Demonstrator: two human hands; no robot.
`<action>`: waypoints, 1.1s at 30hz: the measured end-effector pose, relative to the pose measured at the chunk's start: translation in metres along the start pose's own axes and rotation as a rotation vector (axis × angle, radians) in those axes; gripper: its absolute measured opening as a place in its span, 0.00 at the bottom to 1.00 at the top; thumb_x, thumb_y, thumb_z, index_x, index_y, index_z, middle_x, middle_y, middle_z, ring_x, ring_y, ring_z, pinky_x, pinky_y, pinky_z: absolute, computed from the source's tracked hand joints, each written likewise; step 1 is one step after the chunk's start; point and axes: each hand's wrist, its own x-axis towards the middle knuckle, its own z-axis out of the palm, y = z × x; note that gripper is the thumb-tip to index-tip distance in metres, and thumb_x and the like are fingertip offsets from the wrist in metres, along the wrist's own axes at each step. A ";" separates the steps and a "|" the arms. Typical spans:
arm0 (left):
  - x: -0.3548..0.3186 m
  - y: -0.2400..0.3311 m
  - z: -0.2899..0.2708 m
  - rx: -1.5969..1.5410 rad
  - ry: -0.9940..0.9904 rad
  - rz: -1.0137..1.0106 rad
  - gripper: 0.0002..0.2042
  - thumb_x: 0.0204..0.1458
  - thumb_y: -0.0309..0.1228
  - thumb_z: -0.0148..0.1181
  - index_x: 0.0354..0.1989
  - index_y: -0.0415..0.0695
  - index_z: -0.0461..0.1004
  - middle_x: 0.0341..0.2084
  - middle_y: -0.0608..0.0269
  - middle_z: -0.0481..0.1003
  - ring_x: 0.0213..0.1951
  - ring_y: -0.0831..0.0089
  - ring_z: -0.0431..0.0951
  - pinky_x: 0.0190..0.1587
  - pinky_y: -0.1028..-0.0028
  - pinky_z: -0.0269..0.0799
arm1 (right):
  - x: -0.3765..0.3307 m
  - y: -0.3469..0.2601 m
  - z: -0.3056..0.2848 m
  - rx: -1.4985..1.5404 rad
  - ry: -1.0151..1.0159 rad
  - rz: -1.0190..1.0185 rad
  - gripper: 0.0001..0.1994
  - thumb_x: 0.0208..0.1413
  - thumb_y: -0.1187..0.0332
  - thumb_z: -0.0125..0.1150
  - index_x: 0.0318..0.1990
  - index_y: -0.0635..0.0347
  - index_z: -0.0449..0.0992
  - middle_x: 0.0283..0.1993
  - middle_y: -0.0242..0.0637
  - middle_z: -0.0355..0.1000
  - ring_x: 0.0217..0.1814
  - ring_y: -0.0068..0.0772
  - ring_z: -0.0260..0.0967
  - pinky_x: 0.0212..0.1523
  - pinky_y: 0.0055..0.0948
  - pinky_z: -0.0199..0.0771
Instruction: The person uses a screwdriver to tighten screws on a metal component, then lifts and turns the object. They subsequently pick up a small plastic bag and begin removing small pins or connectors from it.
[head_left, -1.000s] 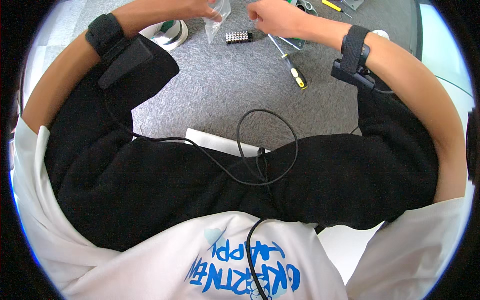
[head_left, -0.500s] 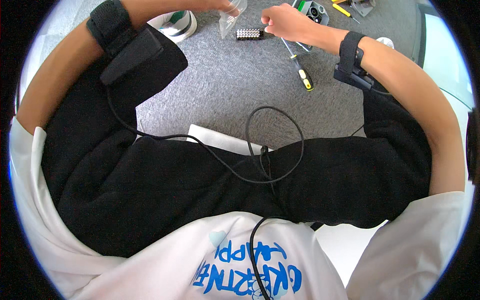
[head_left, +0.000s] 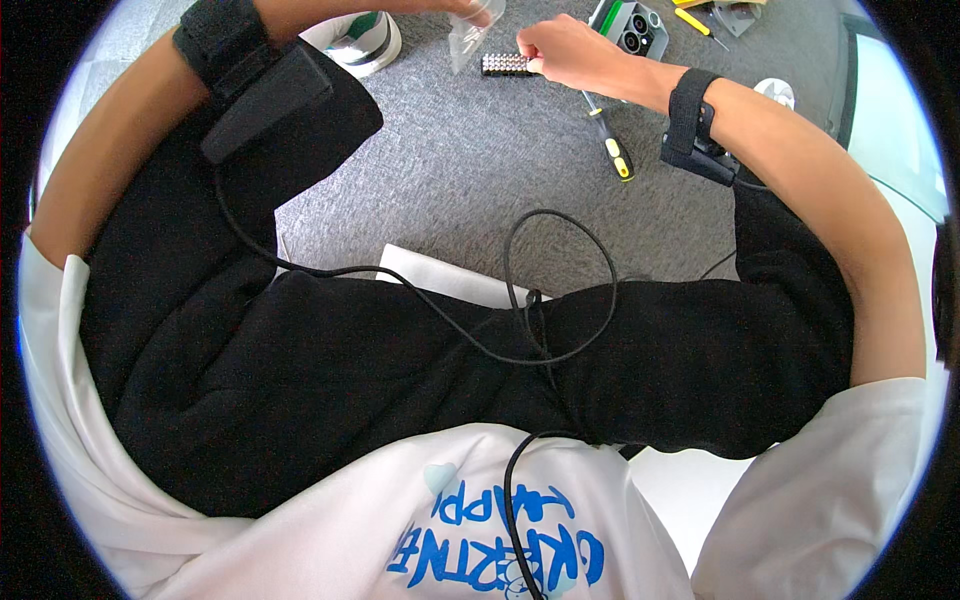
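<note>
My left hand (head_left: 475, 10), at the upper edge of the view, is closed on a clear plastic bag (head_left: 468, 42) that hangs below its fingers. Part of that hand is cut off by the frame. My right hand (head_left: 570, 52) has its fingers curled, with thumb and forefinger pinched at the right end of a small black rack of silver screwdriver bits (head_left: 503, 65). The fingertips cover that end of the rack. Just below my right hand, a black and yellow screwdriver (head_left: 615, 152) lies on the grey carpet (head_left: 430, 170).
A green and grey case (head_left: 640, 32) with round dark parts stands behind my right wrist. Farther right lies a yellow-handled tool (head_left: 695, 22). On the left is a shiny rounded container (head_left: 365, 45). A black cable (head_left: 560, 212) loops over my lap near a white panel (head_left: 450, 275).
My right hand has moved slightly left and toward me, from beside the bit rack onto its right end. The left hand still holds the plastic bag.
</note>
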 end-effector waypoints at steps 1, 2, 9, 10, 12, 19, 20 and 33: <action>0.002 0.000 0.001 -0.007 0.000 0.021 0.23 0.50 0.47 0.70 0.30 0.32 0.80 0.27 0.36 0.78 0.32 0.43 0.79 0.37 0.52 0.72 | -0.001 0.002 -0.001 -0.002 0.000 0.006 0.04 0.56 0.73 0.63 0.34 0.64 0.75 0.25 0.44 0.74 0.27 0.46 0.75 0.29 0.45 0.70; -0.001 -0.001 0.002 -0.005 -0.004 0.014 0.23 0.50 0.47 0.70 0.30 0.32 0.80 0.27 0.36 0.78 0.32 0.43 0.79 0.37 0.52 0.72 | 0.004 -0.004 -0.006 -0.040 -0.065 0.020 0.04 0.57 0.72 0.62 0.33 0.63 0.75 0.25 0.44 0.74 0.27 0.45 0.75 0.29 0.45 0.70; 0.010 0.002 0.000 0.023 -0.030 0.063 0.22 0.49 0.47 0.69 0.28 0.34 0.80 0.25 0.36 0.76 0.29 0.42 0.77 0.35 0.52 0.71 | 0.011 0.020 0.001 -0.103 -0.083 -0.146 0.03 0.54 0.74 0.60 0.32 0.63 0.74 0.27 0.50 0.75 0.34 0.56 0.78 0.32 0.47 0.74; 0.008 0.000 0.002 0.026 -0.020 0.083 0.22 0.48 0.47 0.69 0.28 0.34 0.80 0.25 0.37 0.76 0.30 0.42 0.78 0.35 0.52 0.71 | 0.014 0.016 0.000 -0.097 -0.081 -0.155 0.03 0.54 0.74 0.60 0.32 0.63 0.74 0.27 0.50 0.75 0.34 0.56 0.78 0.32 0.47 0.74; 0.005 0.000 0.005 0.029 -0.014 0.056 0.22 0.48 0.47 0.69 0.29 0.35 0.80 0.26 0.37 0.77 0.30 0.42 0.78 0.35 0.52 0.71 | 0.019 -0.001 -0.014 -0.133 -0.225 -0.114 0.08 0.54 0.70 0.60 0.33 0.67 0.80 0.34 0.59 0.79 0.40 0.63 0.79 0.42 0.54 0.78; 0.028 0.018 0.005 0.082 -0.092 0.052 0.24 0.47 0.51 0.70 0.31 0.37 0.82 0.28 0.41 0.79 0.33 0.43 0.80 0.37 0.53 0.74 | 0.007 -0.005 -0.037 -0.163 0.027 0.031 0.14 0.58 0.60 0.58 0.34 0.61 0.83 0.34 0.57 0.79 0.39 0.62 0.79 0.42 0.54 0.78; 0.030 0.024 0.004 0.088 -0.088 0.060 0.24 0.47 0.51 0.70 0.31 0.37 0.82 0.28 0.41 0.79 0.33 0.43 0.80 0.37 0.53 0.74 | 0.003 -0.004 -0.043 -0.168 0.033 0.039 0.14 0.58 0.60 0.58 0.34 0.61 0.83 0.34 0.57 0.79 0.39 0.62 0.79 0.42 0.54 0.78; 0.049 0.048 0.009 0.190 -0.160 0.108 0.26 0.46 0.54 0.71 0.39 0.40 0.83 0.31 0.42 0.81 0.38 0.43 0.81 0.41 0.55 0.76 | -0.022 -0.004 -0.077 0.086 0.517 -0.205 0.08 0.60 0.67 0.57 0.37 0.64 0.75 0.37 0.55 0.76 0.43 0.63 0.74 0.43 0.52 0.73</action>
